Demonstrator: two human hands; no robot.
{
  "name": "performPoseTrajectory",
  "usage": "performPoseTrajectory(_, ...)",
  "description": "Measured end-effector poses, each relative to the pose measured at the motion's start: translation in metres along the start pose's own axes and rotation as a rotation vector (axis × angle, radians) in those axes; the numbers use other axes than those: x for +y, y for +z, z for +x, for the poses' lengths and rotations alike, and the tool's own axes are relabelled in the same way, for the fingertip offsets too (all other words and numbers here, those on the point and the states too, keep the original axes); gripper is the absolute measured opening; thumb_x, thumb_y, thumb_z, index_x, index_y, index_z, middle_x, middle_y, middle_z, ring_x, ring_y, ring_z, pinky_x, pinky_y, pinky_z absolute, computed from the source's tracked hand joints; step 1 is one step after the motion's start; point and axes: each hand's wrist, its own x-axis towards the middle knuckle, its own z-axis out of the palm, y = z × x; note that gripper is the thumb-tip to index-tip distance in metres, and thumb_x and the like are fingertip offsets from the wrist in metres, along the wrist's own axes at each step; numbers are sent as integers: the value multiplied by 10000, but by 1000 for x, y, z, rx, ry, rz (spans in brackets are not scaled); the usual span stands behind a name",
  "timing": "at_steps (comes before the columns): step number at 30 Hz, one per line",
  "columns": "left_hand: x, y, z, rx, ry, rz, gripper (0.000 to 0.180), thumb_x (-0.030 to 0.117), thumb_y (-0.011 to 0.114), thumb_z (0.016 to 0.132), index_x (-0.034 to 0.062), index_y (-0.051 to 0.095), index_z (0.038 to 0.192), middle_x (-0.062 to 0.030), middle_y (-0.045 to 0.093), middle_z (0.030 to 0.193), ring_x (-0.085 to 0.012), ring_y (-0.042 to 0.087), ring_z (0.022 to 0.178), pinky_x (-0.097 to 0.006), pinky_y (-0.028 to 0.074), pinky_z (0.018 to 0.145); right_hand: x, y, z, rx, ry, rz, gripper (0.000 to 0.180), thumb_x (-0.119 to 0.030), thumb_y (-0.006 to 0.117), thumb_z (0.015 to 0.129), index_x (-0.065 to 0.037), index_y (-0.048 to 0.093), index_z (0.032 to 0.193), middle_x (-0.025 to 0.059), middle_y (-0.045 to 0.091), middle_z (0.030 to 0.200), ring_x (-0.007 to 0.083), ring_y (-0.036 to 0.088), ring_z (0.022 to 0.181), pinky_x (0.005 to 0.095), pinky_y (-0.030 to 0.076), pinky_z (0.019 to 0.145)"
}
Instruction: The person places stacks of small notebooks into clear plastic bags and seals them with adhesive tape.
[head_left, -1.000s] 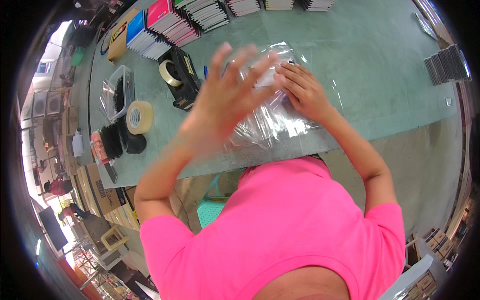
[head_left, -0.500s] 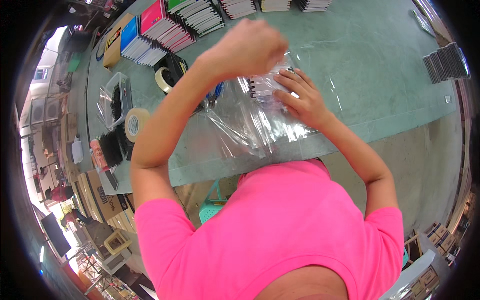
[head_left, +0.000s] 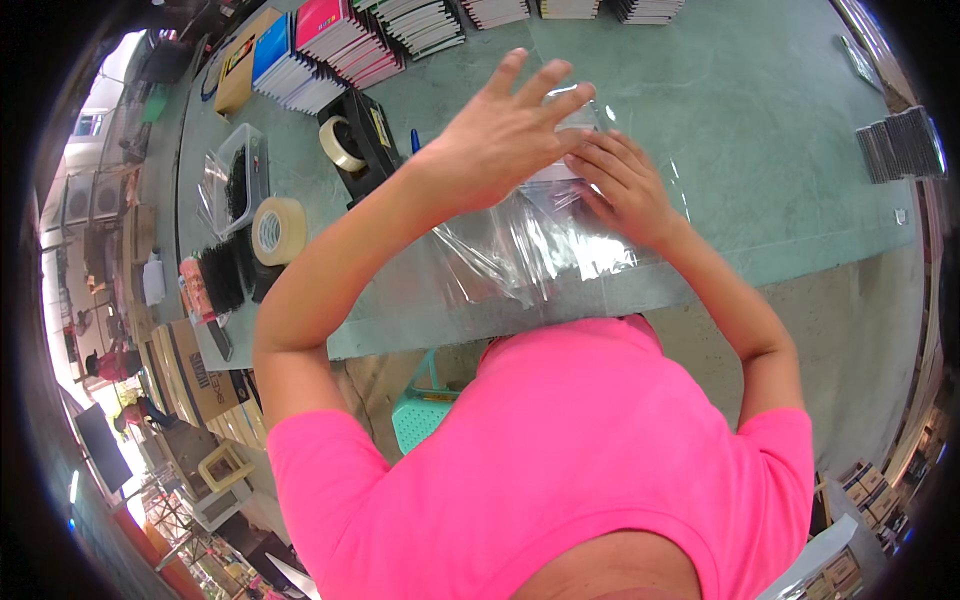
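My left hand (head_left: 510,130) is open, its fingers spread above a small white notebook (head_left: 557,172). Flat on the notebook's right side lies my right hand (head_left: 628,192), fingers stretched out and close to the left thumb. Most of the notebook is hidden under both hands. Clear plastic film (head_left: 530,245) lies around it, wrinkled and shiny, spreading toward the table's near edge. A blue-handled tool (head_left: 415,140) is partly covered by my left forearm.
Stacks of spiral notebooks (head_left: 345,45) line the far edge. On the left are a tape dispenser (head_left: 360,145), a tape roll (head_left: 279,231), a clear plastic box (head_left: 243,180) and black coils (head_left: 222,278). Dark stacked pieces (head_left: 900,148) stand at the right. A green stool (head_left: 424,412) is below.
My left hand has gone from a closed, blurred fist above the notebook to spread fingers, lower and nearer the right hand. My right hand stays on the notebook. The whole view has shifted slightly.
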Motion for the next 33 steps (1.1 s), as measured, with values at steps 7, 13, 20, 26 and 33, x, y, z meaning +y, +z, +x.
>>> performPoseTrajectory(7, 44, -22, -19, -98, 270, -642, 280, 143, 676, 656, 176, 650, 933, -55, 431, 1319, -268, 280, 1298, -504, 173, 1086, 4, 0, -11, -85, -40, 18, 402, -105, 563, 751, -126, 585, 1152, 90, 525, 1216, 261, 486, 1169, 408, 377, 995)
performPoseTrajectory(13, -21, 8, 6, -20, 76, -90, 182, 135, 637, 649, 151, 674, 827, -37, 466, 1281, -266, 297, 1287, -498, 148, 1089, 2, 6, -14, -87, -78, -57, 413, -114, 580, 739, -176, 592, 1147, 85, 526, 1221, 266, 490, 1168, 417, 372, 999)
performPoseTrajectory(20, -16, 30, 37, -100, 82, -105, 82, 159, 667, 640, 112, 688, 703, -24, 544, 1172, -253, 357, 1240, -522, 202, 1055, -2, 12, -8, -15, -9, -51, 294, -128, 638, 715, -154, 619, 1007, 29, 553, 1154, 228, 512, 1115, 422, 360, 989)
performPoseTrajectory(26, -43, -1, 23, 14, -213, -470, 161, 147, 692, 665, 85, 681, 813, -54, 610, 1034, -249, 535, 1037, -405, 400, 914, -8, 2, -1, 23, -7, -164, 246, -151, 655, 696, -149, 634, 941, -3, 561, 977, 198, 517, 942, 381, 375, 874)
performPoseTrajectory(33, -8, 34, -8, 467, -730, -1307, 318, 64, 737, 633, 76, 647, 938, -59, 638, 893, -233, 579, 880, -316, 454, 797, -7, -14, 24, -223, 80, 67, 110, -166, 612, 761, -121, 629, 861, 2, 547, 861, 203, 503, 852, 359, 375, 792)
